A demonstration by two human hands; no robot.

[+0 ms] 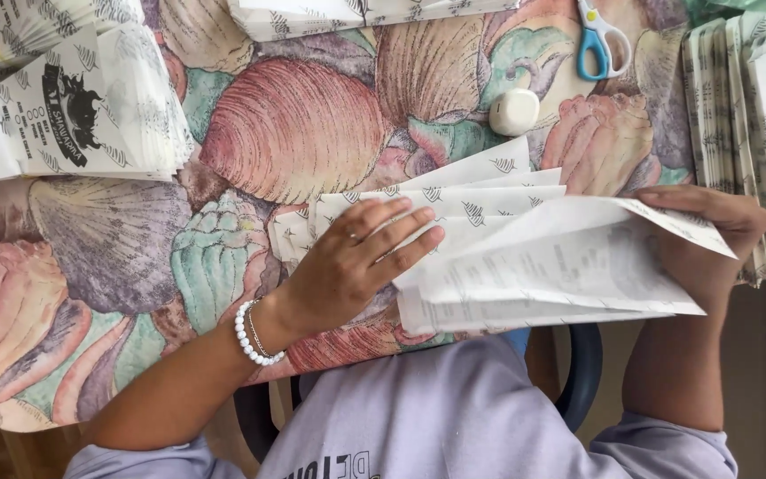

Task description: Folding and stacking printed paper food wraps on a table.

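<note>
Grey sweatshirt (454, 417) lowest, at six o'clock; left hand (352, 262) lies flat, fingers together, pinning white paper sheets (543, 266) to the table (294, 133); right hand (711, 235), at three o'clock, pinches their lifted edge, apparently to fold; scissors (600, 40) at one o'clock.

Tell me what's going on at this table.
A person is handling white printed paper sheets over a shell-patterned tablecloth. The left hand presses flat on the sheets; the right hand lifts their far edge. Stacks of similar paper lie around, with blue-handled scissors and a small white block beyond.
</note>
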